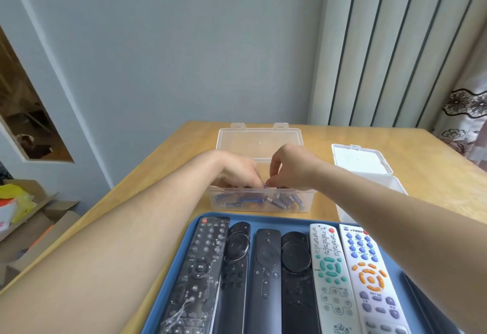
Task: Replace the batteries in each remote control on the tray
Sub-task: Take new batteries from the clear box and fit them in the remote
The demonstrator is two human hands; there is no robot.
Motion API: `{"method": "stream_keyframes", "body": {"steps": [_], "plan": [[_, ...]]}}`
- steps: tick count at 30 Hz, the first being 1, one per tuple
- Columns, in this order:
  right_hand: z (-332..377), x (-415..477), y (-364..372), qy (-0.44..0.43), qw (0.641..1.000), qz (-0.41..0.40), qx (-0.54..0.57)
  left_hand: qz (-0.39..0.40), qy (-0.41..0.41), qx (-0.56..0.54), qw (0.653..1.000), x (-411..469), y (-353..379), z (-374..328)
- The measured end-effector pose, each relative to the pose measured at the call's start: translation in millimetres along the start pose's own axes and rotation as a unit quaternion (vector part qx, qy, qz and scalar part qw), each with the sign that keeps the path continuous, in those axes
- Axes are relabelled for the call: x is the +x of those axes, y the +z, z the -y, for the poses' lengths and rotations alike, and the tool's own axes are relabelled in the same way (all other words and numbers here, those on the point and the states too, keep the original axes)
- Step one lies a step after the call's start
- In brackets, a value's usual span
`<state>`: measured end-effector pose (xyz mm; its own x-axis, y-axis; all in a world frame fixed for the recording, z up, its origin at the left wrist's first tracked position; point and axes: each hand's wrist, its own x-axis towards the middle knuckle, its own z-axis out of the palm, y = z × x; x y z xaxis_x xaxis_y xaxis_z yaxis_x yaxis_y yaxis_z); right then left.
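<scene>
1. Six remote controls lie face up, side by side, on the blue tray at the near edge of the wooden table: four black, including the long keypad remote, and two white, one with green keys and one with orange keys.
2. The clear battery box stands just beyond the tray, lid open; loose blue batteries lie inside.
3. A second, white box sits to the right, contents not visible.
4. The left hand and right hand meet over the box rim, fingertips pinched together on one small blue battery; which hand bears it cannot be determined.
5. Judgement: batteries are small, rigid, smooth and prone to roll; grip across the barrel. Remotes are light, stiff plastic; hold by the long edges, back cover upward.
</scene>
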<state>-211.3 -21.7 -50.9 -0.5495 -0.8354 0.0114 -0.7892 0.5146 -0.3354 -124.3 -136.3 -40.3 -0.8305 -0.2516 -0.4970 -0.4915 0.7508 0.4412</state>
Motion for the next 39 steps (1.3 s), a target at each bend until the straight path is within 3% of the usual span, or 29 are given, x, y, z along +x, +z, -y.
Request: {"method": "stream_keyframes", "body": {"steps": [6,8,10,12,14,16,17,19,22,27,30,31,33,35,36,37,39], "plan": [[0.1,-2.1,-3.0,-0.002,0.998,0.026,0.059,0.016,0.064,-0.128,0.99,-13.4,-8.4,17.5],[-2.0,-3.9,-4.3,0.01,0.992,0.026,0.121,-0.023,0.083,-0.1,0.991,-20.8,-9.4,21.9],[-3.4,-8.0,-8.9,0.04,0.966,-0.002,0.255,-0.091,0.099,-0.103,0.986,-26.0,-8.1,24.0],[-2.6,-17.7,-17.9,0.076,0.886,-0.037,0.457,-0.184,0.132,-0.191,0.955,-30.6,-3.1,22.3],[0.6,-29.8,-25.1,0.106,0.755,-0.027,0.646,-0.242,0.168,-0.348,0.89,-39.6,2.9,16.1],[0.4,-49.6,-33.5,0.115,0.653,-0.009,0.748,-0.249,0.207,-0.442,0.836,-49.4,12.8,-0.2],[2.4,-59.2,-34.7,0.108,0.62,-0.002,0.777,-0.252,0.22,-0.436,0.836,-54.8,19.4,-7.9],[2.9,-81.8,-37.7,0.086,0.61,-0.014,0.788,-0.261,0.249,-0.367,0.857,-66.1,36.7,-26.3],[5.8,-97.9,-38.8,0.078,0.603,0.007,0.794,-0.337,0.259,-0.204,0.882,-71.8,59.2,-45.0],[0.8,-139.5,-46.7,0.073,0.628,0.036,0.774,-0.42,0.341,-0.048,0.84,-96.2,89.1,-71.6],[-5.4,-168.1,-52.1,0.051,0.647,0.017,0.761,-0.441,0.336,-0.082,0.828,-107.0,105.0,-85.6],[-8.5,-176.3,-55.1,0.048,0.677,0.0,0.735,-0.43,0.32,-0.145,0.831,-109.8,108.3,-89.4],[-20.8,-199.3,-62.4,0.059,0.793,-0.05,0.604,-0.348,0.284,-0.327,0.832,-114.2,117.9,-100.5],[-35.2,-221.3,-67.0,0.088,0.918,-0.068,0.38,-0.243,0.247,-0.507,0.789,-115.2,126.6,-106.3],[-43.4,-231.0,-67.4,0.102,0.96,-0.054,0.255,-0.195,0.228,-0.588,0.751,-115.3,130.4,-108.3],[-52.7,-241.2,-66.2,0.121,0.982,-0.033,0.14,-0.152,0.207,-0.651,0.714,-116.0,136.2,-112.7],[-61.8,-256.0,-59.6,0.168,0.986,0.017,-0.004,-0.085,0.166,-0.723,0.666,-115.5,145.7,-118.3]]}}
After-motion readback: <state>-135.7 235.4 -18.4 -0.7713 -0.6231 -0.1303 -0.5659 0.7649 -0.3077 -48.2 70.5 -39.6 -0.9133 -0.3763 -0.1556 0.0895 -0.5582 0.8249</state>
